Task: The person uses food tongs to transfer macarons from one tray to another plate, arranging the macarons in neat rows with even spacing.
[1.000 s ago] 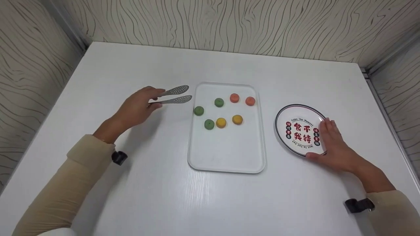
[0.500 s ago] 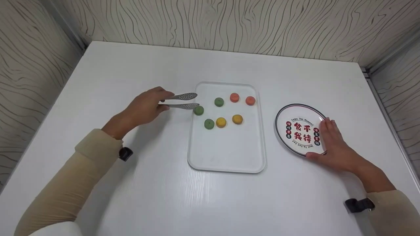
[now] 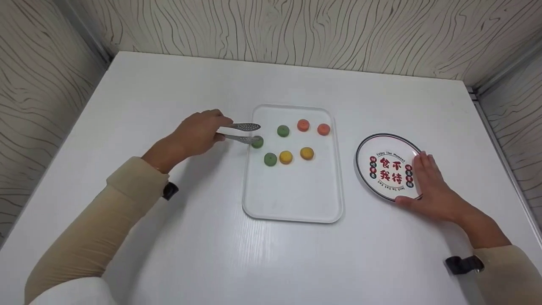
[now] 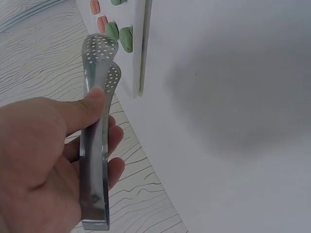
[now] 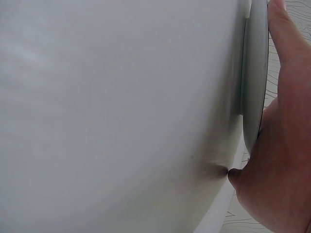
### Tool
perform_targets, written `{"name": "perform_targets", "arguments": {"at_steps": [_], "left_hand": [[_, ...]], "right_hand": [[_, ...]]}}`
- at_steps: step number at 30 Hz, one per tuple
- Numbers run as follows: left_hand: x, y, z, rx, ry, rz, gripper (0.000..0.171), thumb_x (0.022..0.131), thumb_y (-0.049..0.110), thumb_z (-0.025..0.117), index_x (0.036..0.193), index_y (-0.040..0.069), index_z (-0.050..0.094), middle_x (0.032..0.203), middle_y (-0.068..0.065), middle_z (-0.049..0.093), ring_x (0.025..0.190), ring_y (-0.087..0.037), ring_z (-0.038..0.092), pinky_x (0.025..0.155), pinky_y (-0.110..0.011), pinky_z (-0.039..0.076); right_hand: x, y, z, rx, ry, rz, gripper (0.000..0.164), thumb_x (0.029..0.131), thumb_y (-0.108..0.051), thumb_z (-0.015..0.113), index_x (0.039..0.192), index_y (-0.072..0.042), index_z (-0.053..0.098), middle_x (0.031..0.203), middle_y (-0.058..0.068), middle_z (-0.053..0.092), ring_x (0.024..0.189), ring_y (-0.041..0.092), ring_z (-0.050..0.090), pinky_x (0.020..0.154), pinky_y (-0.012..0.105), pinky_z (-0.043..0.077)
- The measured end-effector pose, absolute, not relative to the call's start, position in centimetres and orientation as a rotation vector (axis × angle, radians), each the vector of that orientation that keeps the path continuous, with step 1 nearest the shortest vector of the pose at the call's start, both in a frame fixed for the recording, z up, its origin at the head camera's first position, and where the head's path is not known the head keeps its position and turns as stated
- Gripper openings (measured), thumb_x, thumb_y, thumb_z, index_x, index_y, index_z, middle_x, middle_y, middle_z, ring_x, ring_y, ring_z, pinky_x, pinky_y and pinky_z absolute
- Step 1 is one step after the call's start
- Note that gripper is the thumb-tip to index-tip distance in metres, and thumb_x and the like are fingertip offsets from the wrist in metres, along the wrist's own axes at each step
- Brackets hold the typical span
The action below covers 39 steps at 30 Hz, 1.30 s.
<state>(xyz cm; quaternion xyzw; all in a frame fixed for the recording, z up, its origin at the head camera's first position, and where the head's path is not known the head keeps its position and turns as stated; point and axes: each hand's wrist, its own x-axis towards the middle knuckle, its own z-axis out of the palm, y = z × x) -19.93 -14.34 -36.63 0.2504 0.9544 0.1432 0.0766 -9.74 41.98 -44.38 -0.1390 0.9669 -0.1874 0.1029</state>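
My left hand [image 3: 194,134] grips a pair of metal tongs [image 3: 246,126] with perforated ends. Their two arms stand apart over the tray's left edge, and the lower tip overlaps the leftmost green macaron [image 3: 258,145] in the head view. The left wrist view shows my thumb on one arm of the tongs [image 4: 93,165] and fingers on the other. Two more green macarons [image 3: 270,159], two yellow ones [image 3: 286,157] and two orange-pink ones [image 3: 303,125] lie on the white tray [image 3: 292,195]. My right hand [image 3: 436,195] rests with straight fingers on the right rim of a round plate [image 3: 391,148].
The tray and plate stand on a white table [image 3: 203,245], the plate to the tray's right. Wood-grain patterned panels [image 3: 279,29] rise behind the table and at both sides.
My left hand has carried the tongs to the right, from beside the tray to over its left edge at the green macaron. My right hand and the plate have stayed put.
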Motion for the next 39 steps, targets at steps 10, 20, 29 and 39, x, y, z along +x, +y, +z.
{"name": "perform_targets", "arguments": {"at_steps": [10,20,29,39], "left_hand": [[-20.5,-13.0,-36.1,0.741,2.841,0.286,0.039,0.093,0.005,0.073,0.131,0.010,0.068,0.126,-0.013,0.065,0.116,-0.032,0.061,0.099,-0.050,0.049],[-20.8,-12.3,-35.8,0.718,2.812,0.206,0.036,0.092,0.004,0.073,0.128,0.007,0.069,0.124,-0.015,0.066,0.114,-0.032,0.062,0.097,-0.050,0.050],[-21.0,-12.1,-35.8,0.707,2.806,0.213,0.035,0.093,0.005,0.073,0.128,0.009,0.070,0.123,-0.014,0.066,0.112,-0.031,0.062,0.096,-0.049,0.051],[-21.0,-12.0,-36.2,0.707,2.801,0.228,0.035,0.093,0.004,0.072,0.128,0.008,0.070,0.125,-0.014,0.066,0.114,-0.031,0.063,0.097,-0.049,0.051]], "right_hand": [[-9.9,41.9,-44.3,-0.377,2.840,-0.538,0.122,0.089,-0.049,0.074,0.156,0.010,-0.009,0.162,0.035,-0.014,0.150,0.046,-0.020,0.121,0.055,-0.006],[-9.9,42.1,-44.6,-0.375,2.849,-0.544,0.123,0.088,-0.049,0.074,0.156,0.010,-0.009,0.162,0.035,-0.013,0.150,0.046,-0.019,0.122,0.052,-0.009],[-9.9,42.2,-44.6,-0.377,2.852,-0.538,0.122,0.088,-0.048,0.075,0.156,0.010,-0.008,0.162,0.036,-0.012,0.150,0.047,-0.018,0.122,0.052,-0.008],[-10.0,42.1,-44.4,-0.356,2.834,-0.543,0.123,0.088,-0.049,0.074,0.157,0.010,-0.010,0.163,0.034,-0.014,0.150,0.046,-0.020,0.121,0.057,-0.005]]}}
